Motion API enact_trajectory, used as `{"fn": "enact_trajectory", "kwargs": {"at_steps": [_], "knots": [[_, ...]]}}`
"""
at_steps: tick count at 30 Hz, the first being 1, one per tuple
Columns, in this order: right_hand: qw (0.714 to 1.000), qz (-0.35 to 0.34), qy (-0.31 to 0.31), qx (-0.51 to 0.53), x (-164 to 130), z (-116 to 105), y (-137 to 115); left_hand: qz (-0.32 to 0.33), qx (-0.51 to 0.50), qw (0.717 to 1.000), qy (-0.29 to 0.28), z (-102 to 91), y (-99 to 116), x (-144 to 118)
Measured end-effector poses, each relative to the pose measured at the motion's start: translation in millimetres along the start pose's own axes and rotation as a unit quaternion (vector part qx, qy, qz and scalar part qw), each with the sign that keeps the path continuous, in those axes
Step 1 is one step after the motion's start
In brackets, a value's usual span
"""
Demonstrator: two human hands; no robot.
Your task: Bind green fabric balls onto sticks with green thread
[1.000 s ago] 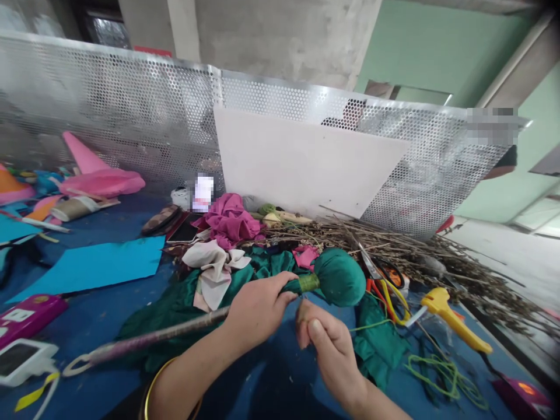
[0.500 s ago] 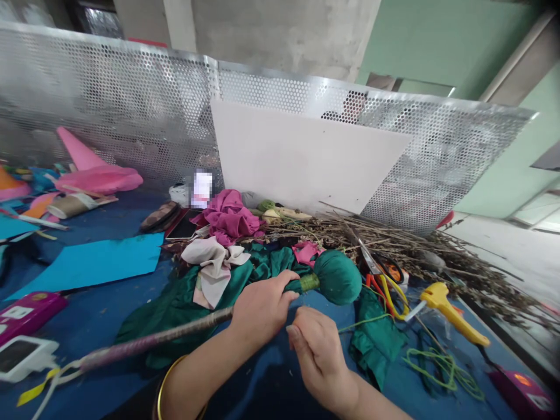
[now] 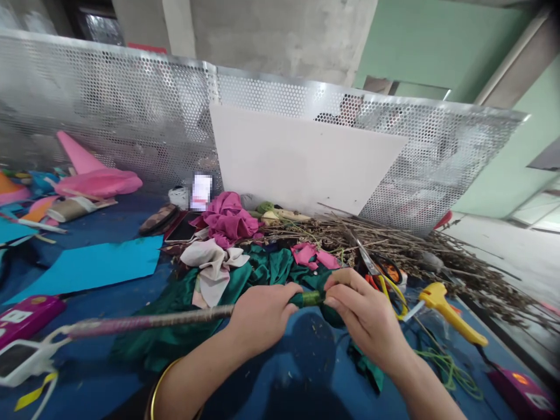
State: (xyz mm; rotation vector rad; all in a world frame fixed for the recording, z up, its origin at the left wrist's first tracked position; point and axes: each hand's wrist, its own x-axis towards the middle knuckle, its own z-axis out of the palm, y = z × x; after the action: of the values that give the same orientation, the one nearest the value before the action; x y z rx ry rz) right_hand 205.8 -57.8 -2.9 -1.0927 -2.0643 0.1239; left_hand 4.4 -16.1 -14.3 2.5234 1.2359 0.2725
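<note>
Closest to the viewer, a forearm with a thin gold bangle (image 3: 158, 382) rises from the bottom edge. The left hand (image 3: 259, 315) has its grip clenched around a long rod (image 3: 149, 321) that runs left across the blue counter (image 3: 100, 315); the rod's far left end blurs near a white device (image 3: 17, 363) cut off by the frame edge. The right hand (image 3: 366, 315) meets the left, its grip grasping the green cloth ball (image 3: 329, 309) at the rod's tip, so the ball is almost wholly hidden behind the fingers. Between the two hands a short neck wound in lighter green thread (image 3: 311, 298) shows. Loose green thread (image 3: 446, 370) lies to the right, hard to make out.

Just beyond, rumpled green fabric (image 3: 266, 269) spreads under the rod, with a cream scrap (image 3: 213, 262) and magenta cloth (image 3: 227, 219) on it. To the right lie a yellow-handled tool (image 3: 450, 312) and scissors (image 3: 380, 274), partly covered by the right hand. A heap of dry twigs (image 3: 420, 251) stretches behind them. To the left are a turquoise sheet (image 3: 91, 267) and a pink cone (image 3: 87, 172).

Farthest, a white board (image 3: 301, 160) leans against a perforated metal screen (image 3: 122, 111); a person behind the screen is only dimly seen through its holes.
</note>
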Motion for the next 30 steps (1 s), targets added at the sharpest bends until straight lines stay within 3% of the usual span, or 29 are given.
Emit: {"fn": "enact_trajectory", "kwargs": {"at_steps": [4, 9, 14, 20, 30], "knots": [[0.997, 0.025, -0.074, 0.03, 2, -14, 11, 0.049, 0.018, 0.998, -0.038, -2.2, 3, -4], [0.975, 0.064, -0.106, 0.184, 6, -12, 36, 0.123, 0.037, 0.989, -0.07, -10.8, 5, -8], [0.882, 0.161, -0.119, 0.425, 3, 17, 64, 0.169, 0.023, 0.983, -0.068, -15.4, 4, -10], [0.829, 0.203, -0.067, 0.517, -1, 57, 65, 0.175, 0.029, 0.981, -0.074, -16.8, 4, -11], [0.764, 0.258, -0.002, 0.591, 0, 74, 50, 0.18, 0.031, 0.979, -0.088, -17.5, 4, -10]]}}
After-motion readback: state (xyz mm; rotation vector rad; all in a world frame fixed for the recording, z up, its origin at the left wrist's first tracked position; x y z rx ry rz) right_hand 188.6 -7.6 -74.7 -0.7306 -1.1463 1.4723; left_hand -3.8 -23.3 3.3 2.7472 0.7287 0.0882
